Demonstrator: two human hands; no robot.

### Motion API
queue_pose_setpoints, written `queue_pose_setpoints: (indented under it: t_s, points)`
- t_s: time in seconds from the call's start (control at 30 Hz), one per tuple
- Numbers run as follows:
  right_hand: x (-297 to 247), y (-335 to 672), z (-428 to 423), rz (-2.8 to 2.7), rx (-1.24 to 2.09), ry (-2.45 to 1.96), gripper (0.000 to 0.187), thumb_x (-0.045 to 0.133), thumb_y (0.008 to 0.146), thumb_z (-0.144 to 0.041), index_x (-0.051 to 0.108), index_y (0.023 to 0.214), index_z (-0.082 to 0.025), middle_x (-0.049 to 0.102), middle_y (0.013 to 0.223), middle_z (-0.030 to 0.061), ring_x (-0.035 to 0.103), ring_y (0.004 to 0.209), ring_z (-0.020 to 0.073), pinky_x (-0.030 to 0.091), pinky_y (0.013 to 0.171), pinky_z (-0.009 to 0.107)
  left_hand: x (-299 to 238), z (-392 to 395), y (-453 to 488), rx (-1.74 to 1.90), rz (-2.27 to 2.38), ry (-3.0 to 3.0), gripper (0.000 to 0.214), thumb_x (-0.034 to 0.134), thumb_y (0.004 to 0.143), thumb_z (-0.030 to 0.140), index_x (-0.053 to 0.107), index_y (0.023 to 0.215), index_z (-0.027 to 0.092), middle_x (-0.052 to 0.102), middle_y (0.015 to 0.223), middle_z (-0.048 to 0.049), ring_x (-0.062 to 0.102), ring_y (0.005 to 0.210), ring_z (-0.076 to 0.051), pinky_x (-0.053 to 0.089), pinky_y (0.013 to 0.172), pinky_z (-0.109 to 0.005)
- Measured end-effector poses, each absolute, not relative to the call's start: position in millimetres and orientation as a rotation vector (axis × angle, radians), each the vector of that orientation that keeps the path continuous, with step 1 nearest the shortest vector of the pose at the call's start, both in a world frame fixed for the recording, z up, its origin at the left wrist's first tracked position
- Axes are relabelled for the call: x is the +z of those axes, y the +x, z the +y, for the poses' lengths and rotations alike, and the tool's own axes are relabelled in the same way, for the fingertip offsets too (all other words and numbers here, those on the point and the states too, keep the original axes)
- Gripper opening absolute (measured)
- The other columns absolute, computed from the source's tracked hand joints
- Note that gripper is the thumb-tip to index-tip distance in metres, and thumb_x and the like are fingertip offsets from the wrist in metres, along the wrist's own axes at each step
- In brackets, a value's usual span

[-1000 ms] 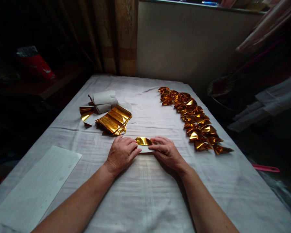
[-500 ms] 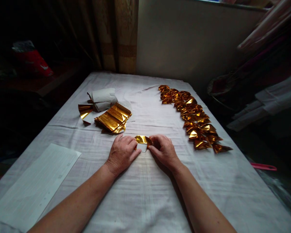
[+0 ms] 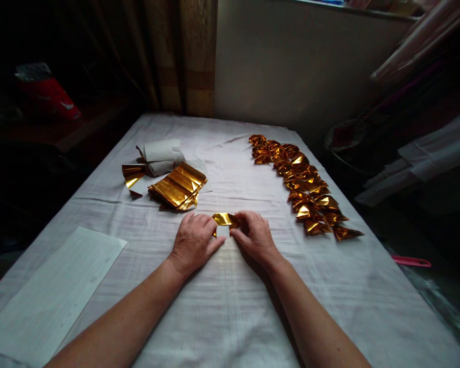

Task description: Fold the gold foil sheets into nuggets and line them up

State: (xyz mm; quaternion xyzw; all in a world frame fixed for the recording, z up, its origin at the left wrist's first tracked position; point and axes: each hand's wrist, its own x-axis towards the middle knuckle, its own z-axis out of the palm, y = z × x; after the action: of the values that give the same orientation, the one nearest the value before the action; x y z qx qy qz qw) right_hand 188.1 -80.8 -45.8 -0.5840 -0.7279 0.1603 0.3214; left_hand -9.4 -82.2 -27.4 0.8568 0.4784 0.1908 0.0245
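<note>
A small piece of gold foil paper, partly folded and with a white patch on its near side, lies between my hands at the middle of the table. My left hand grips its left end, fingers bent and thumb along the near edge. At the right end, my right hand pinches it between thumb and curled fingers. Beyond my left hand lies a stack of creased gold foil sheets. To the right runs a row of folded gold foil pieces, several of them touching one another.
A white cloth covers the table. A printed white sheet lies at left. Behind the gold stack are a white paper roll and a curled gold scrap. A pink handle shows past the right edge; a wall stands behind.
My right thumb has shifted slightly inward along the foil paper's near edge. The whole view has moved a little; the other things keep their places on the table.
</note>
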Motion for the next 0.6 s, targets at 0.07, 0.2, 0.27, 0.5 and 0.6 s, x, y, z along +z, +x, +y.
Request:
queue_pose_setpoints:
  t_s: [0.07, 0.2, 0.27, 0.5, 0.6]
  points:
    - [-46.9, 189.0, -79.6, -1.899, 0.43, -1.518, 0.024, 0.063, 0.079, -0.022, 0.062, 0.103, -0.023, 0.069, 0.101, 0.0052, 0.061, 0.095, 0.0232, 0.043, 0.085, 0.038, -27.2, -82.4, -9.9, 0.584, 1.487, 2.655, 0.02, 0.067, 0.085, 0.039, 0.061, 0.085, 0.02, 0.066, 0.096, -0.0068, 0.059, 0.095, -0.025, 0.04, 0.1, -0.047]
    - [-49.0, 187.5, -77.0, -1.843, 0.417, -1.517, 0.016, 0.061, 0.081, -0.02, 0.064, 0.096, -0.023, 0.071, 0.097, 0.0047, 0.062, 0.091, 0.0224, 0.043, 0.084, 0.037, -27.1, -82.4, -9.9, 0.58, 1.483, 2.665, 0.019, 0.067, 0.085, 0.038, 0.061, 0.085, 0.02, 0.066, 0.097, -0.0061, 0.059, 0.095, -0.025, 0.041, 0.098, -0.046]
    - [-49.8, 186.0, -75.7, -1.813, 0.388, -1.534, 0.013, 0.06, 0.081, -0.019, 0.064, 0.093, -0.023, 0.071, 0.094, 0.0042, 0.062, 0.09, 0.0223, 0.043, 0.083, 0.037, -27.0, -82.2, -9.3, 0.584, 1.473, 2.671, 0.018, 0.067, 0.086, 0.037, 0.062, 0.085, 0.02, 0.066, 0.096, -0.0059, 0.059, 0.095, -0.025, 0.041, 0.097, -0.045]
    - [-53.8, 187.0, -76.0, -1.836, 0.312, -1.475, 0.012, 0.059, 0.084, -0.015, 0.067, 0.088, -0.024, 0.071, 0.088, 0.003, 0.063, 0.086, 0.0211, 0.043, 0.08, 0.035, -28.6, -79.7, -16.9, 0.667, 1.396, 2.626, 0.013, 0.07, 0.084, 0.032, 0.064, 0.088, 0.021, 0.069, 0.099, -0.0047, 0.061, 0.098, -0.024, 0.043, 0.096, -0.044]
    - [-52.6, 189.8, -79.6, -1.973, 0.29, -1.376, 0.013, 0.061, 0.086, -0.015, 0.07, 0.089, -0.025, 0.073, 0.095, 0.0026, 0.063, 0.092, 0.0207, 0.043, 0.083, 0.035, -30.8, -75.1, -27.6, 0.744, 1.272, 2.574, 0.017, 0.07, 0.083, 0.026, 0.067, 0.1, 0.023, 0.07, 0.11, -0.003, 0.062, 0.106, -0.022, 0.043, 0.098, -0.041]
